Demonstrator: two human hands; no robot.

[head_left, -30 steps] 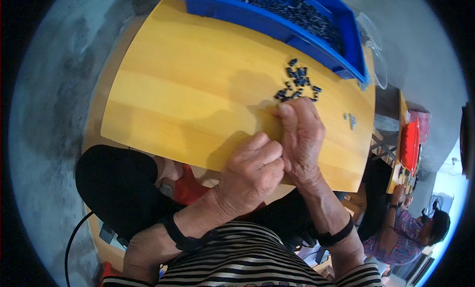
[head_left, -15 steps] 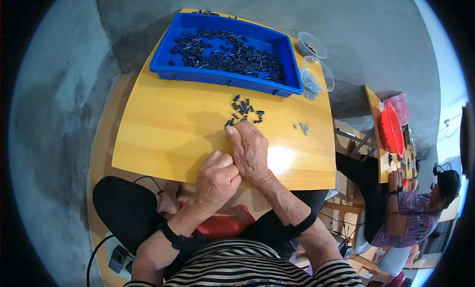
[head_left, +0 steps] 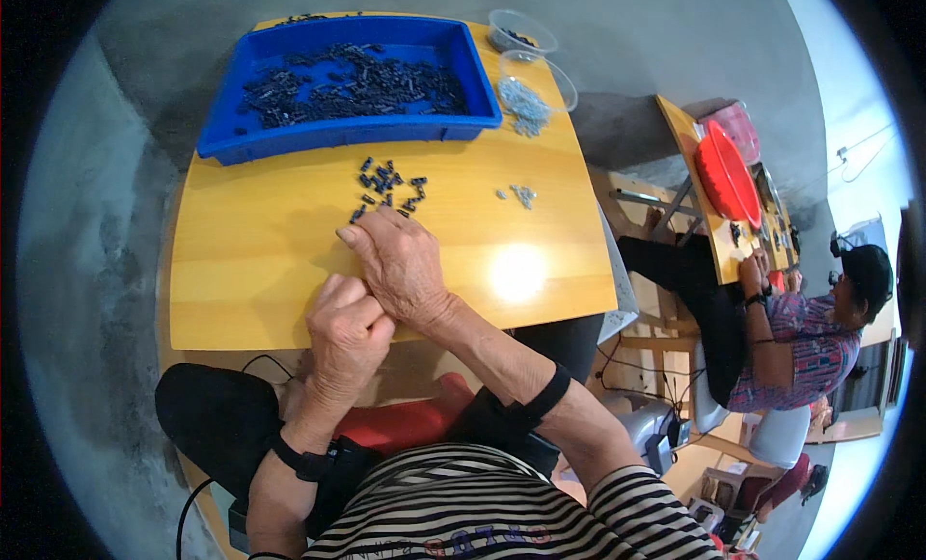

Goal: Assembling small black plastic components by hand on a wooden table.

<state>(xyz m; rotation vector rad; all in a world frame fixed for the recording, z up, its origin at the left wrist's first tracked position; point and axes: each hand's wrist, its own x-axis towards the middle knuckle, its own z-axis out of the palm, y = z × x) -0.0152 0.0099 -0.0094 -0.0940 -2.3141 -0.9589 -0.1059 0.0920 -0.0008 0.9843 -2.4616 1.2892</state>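
At mid-frame the right hand [head_left: 400, 266] lies flat, fingers spread, on the yellow wooden table [head_left: 251, 271], near small dark plastic parts [head_left: 386, 184]. Touching it from below, the left hand [head_left: 345, 333] is curled into a fist; I cannot tell whether it grips anything.

grey concrete floor [head_left: 87, 271] under yellow wooden table [head_left: 260, 271].

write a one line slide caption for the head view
Both hands, left hand closed and right hand flat, rest on a yellow table beside small dark parts, near a blue tray.

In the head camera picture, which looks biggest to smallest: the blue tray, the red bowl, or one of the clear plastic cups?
1. Blue tray.
2. Red bowl, seen edge-on and farther away, so its true size is unsure.
3. Clear plastic cup; the other cup looks about alike.
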